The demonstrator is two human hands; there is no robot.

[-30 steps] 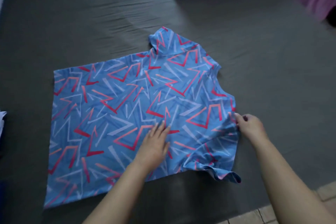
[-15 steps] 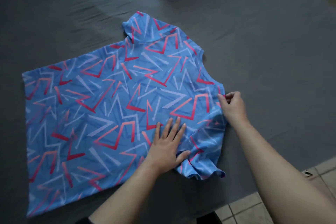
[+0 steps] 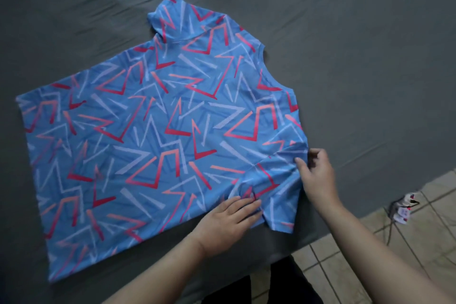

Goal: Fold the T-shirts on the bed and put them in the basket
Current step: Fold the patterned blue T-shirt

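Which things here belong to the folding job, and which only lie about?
For the job: the T-shirt spread on the bed; left hand pressing it near the sleeve; right hand pinching the sleeve fabric.

Lying about: small white packet and thin cord on the tiled floor.

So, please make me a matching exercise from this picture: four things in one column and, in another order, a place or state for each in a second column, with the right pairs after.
Column 1
1. T-shirt
2. left hand
3. right hand
4. floor tiles

Column 2
A. pinches the cloth near the shoulder
B. bottom right, beside the bed
C. spread out on the grey sheet
D. lies at the base of the near sleeve, fingers fairly straight

Pairs: 1-C, 2-D, 3-A, 4-B
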